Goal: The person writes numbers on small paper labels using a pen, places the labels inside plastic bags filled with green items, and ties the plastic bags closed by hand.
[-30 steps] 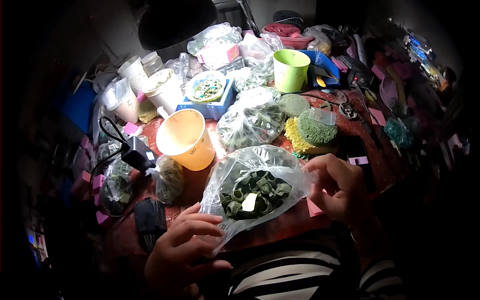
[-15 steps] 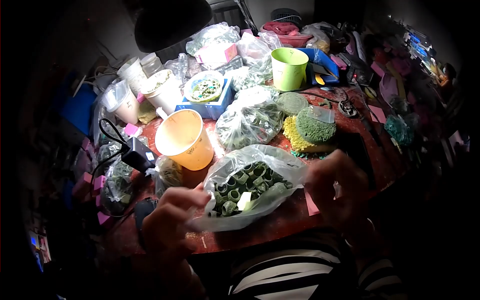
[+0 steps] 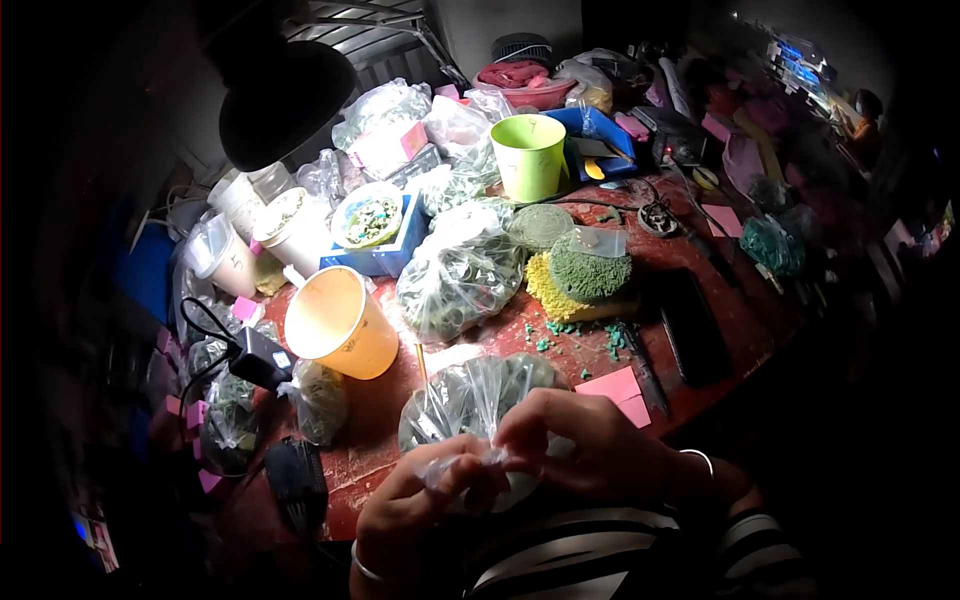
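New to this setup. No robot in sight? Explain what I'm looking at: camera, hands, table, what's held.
Right, no robot: these are a person's bare hands. The picture comes from one camera worn on that person's head, looking forward and down, so you see roughly what they see.

The left hand and right hand meet at the near edge of the red table, each with its grip closed on the gathered neck of a clear plastic bag.

Beyond it lie an orange cup, another filled bag, a yellow-green cup and a round green pad. A black lamp hangs at upper left.
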A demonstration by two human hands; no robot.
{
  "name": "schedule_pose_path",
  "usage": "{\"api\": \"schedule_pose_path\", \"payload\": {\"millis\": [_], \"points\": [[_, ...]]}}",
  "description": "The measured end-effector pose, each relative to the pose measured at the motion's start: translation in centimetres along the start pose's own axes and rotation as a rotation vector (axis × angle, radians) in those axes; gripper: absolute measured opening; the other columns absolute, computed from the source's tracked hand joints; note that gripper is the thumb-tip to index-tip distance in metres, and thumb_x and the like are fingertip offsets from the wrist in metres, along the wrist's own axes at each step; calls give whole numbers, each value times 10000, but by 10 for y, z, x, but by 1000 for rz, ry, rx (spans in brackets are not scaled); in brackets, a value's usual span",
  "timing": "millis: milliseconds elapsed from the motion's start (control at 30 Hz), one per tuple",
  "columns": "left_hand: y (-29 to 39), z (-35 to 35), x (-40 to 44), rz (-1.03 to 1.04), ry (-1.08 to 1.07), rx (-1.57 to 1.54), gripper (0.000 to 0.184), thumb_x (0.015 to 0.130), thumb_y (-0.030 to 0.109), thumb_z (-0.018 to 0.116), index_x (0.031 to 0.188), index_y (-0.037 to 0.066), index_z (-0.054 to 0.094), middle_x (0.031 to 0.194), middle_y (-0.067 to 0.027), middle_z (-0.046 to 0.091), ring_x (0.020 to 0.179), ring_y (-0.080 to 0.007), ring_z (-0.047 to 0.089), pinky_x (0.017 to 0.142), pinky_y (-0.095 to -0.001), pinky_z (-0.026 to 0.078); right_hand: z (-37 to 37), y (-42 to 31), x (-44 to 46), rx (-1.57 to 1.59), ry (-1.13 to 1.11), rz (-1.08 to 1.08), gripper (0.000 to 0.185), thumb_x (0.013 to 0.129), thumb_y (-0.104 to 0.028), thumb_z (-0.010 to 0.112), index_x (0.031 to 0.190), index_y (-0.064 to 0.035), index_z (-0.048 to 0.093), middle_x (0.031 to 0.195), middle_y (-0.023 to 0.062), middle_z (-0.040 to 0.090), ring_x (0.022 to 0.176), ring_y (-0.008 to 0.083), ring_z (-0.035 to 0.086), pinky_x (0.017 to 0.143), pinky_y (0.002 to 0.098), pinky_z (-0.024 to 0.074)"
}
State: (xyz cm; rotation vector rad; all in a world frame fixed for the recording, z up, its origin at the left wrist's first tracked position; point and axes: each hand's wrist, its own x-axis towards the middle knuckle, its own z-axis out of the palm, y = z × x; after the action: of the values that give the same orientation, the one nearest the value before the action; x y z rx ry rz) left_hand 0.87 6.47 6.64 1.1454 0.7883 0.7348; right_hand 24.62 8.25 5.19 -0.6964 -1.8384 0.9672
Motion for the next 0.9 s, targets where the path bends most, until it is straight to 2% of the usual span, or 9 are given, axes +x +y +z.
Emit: {"api": "schedule_pose_path", "payload": {"millis": [133,333,433,467,533,600,633,800,900], "points": [[9,7,0,124,47,63,327,1026,267,662,1051,-54,725,953,-85,721,861,-122,643,771,-253,470,-1,4,0,88,-74,-87,159,954,-73,710,1052,-36,591,903,82,557,794,225,620,673,342,523],[8,-10,6,151,76,116,151,862,25,761,1002,-33,767,876,-104,754,775,-142,683,704,-282,510,7,1,-21,-367,-162,-491,210,908,-122,660,1084,-44,573,1008,91,550,921,243,612,735,346,554],[12,-23,6,529,-81,752,246,885,-25,720,1123,35,735,1012,-122,745,819,-169,688,726,-294,535,11,6,-17,-243,-63,-381,352,951,-169,692,1247,-32,559,1188,138,582,1076,313,636,864,411,560],[15,-3,7,663,118,1001,112,793,-19,737,892,31,723,830,-116,700,788,-272,680,694,-359,528,13,8,-10,-132,52,-336,417,971,-199,701,1320,-30,548,1244,150,597,1143,336,642,932,432,557],[18,4,7,886,144,1274,65,823,42,738,883,28,717,847,-114,697,798,-312,671,700,-367,529,12,13,3,24,7,-224,555,977,-209,714,1433,-23,459,1338,198,573,1238,388,614,997,464,540],[6,-7,14,1087,324,1421,151,897,162,733,879,13,725,888,-138,689,807,-298,662,696,-368,527,19,21,11,78,-39,-168,549,988,-184,702,1462,-58,454,1238,185,646,1109,362,696,916,444,583],[12,-8,12,1093,230,1421,275,875,-41,734,1133,47,698,1063,-133,693,1013,-292,673,864,-417,589,20,24,13,95,-50,-138,488,1002,-183,683,1432,-63,486,1182,171,667,1057,356,713,862,431,591],[1,2,14,1144,379,1433,174,887,-18,757,1048,9,698,1016,-142,702,890,-309,689,795,-429,587,11,30,12,155,-82,-152,305,988,-135,667,1271,-53,587,1012,139,681,926,328,730,728,393,589],[5,7,16,1085,408,1554,63,928,44,754,933,5,705,874,-132,667,778,-294,668,705,-421,553,6,31,2,-141,174,-226,205,907,-98,691,1080,-40,600,921,115,613,812,305,686,693,386,566]]}}
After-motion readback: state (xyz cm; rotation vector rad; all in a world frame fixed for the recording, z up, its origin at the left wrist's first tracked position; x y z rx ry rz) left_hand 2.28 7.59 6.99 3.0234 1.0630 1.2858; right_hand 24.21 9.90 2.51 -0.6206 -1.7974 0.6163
